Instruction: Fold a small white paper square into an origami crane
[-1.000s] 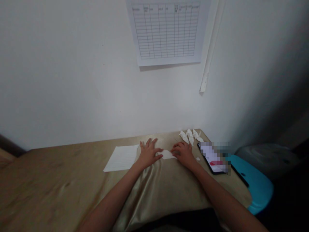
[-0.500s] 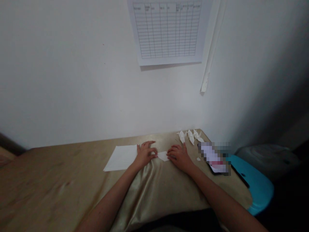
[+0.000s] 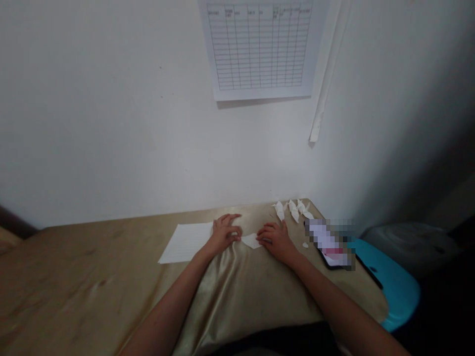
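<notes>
A small piece of folded white paper (image 3: 252, 241) lies on the cloth-covered table between my hands. With thumb and fingertips, my left hand (image 3: 224, 233) pinches its left corner, while the other fingers stretch forward. My right hand (image 3: 275, 240) has its curled fingers on the paper's right end and partly hides it. Beside my left wrist rests a lined white sheet (image 3: 185, 242), partly under that hand. Several folded white paper cranes (image 3: 294, 211) stand beyond my right hand, near the table's back corner.
A phone (image 3: 328, 243), blurred out, lies right of my right hand, with a small white paper scrap (image 3: 305, 245) near it. A turquoise stool or chair (image 3: 403, 282) is beside the table's right edge. The wall behind bears a printed table sheet (image 3: 261, 54).
My left hand has shifted very slightly forward at the paper's left corner. The right hand keeps its place on the right end, and the paper looks slightly turned.
</notes>
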A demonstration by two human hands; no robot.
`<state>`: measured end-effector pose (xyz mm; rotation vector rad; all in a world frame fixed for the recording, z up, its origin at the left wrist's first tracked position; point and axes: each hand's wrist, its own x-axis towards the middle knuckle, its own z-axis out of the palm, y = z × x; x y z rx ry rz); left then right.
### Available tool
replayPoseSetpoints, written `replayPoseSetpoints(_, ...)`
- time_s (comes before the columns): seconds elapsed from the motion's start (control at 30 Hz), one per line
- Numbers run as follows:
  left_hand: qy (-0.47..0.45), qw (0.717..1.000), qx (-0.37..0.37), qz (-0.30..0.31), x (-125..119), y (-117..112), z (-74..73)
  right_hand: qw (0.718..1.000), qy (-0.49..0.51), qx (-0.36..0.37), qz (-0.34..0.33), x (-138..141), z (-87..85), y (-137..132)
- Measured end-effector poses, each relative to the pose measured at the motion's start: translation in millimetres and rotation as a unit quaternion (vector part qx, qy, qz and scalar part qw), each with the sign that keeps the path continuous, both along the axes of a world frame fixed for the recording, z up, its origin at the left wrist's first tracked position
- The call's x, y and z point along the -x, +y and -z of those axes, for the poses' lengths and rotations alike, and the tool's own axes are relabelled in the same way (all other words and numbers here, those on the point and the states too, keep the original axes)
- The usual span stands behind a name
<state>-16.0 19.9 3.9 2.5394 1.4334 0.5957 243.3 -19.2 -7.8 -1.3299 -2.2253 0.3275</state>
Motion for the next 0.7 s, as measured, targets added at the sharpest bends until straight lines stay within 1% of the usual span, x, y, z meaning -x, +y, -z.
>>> replayPoseSetpoints(0.1,0.016,0.999,0.002,0.043,2.1,0.5,-1.9,1.000,0.004,0.010,-0.008,-1.7,1.0,2.5)
replayPoseSetpoints(0.17,0.032,0.998,0.009,0.054,1.6,-1.4,-6.1,1.000,0.012,0.023,-0.017,-3.1,2.1,4.7)
replayPoseSetpoints(0.3,0.062,0.997,0.019,0.031,-1.1,-7.7,-15.3,0.999,0.022,0.027,-0.024,-3.9,2.2,6.1)
replayPoseSetpoints(0.5,0.083,0.996,-0.030,0.001,1.3,-10.6,-17.4,1.000,-0.006,-0.001,-0.024,-1.6,-4.3,0.1)
replayPoseSetpoints(0.63,0.071,0.993,-0.072,-0.063,4.9,-15.2,-20.1,0.999,-0.039,-0.026,-0.006,-0.9,-8.6,-4.4)
replayPoseSetpoints(0.7,0.063,0.991,-0.087,-0.081,5.4,-20.1,-22.8,0.998,-0.054,-0.033,0.012,-0.8,-10.3,-6.3)
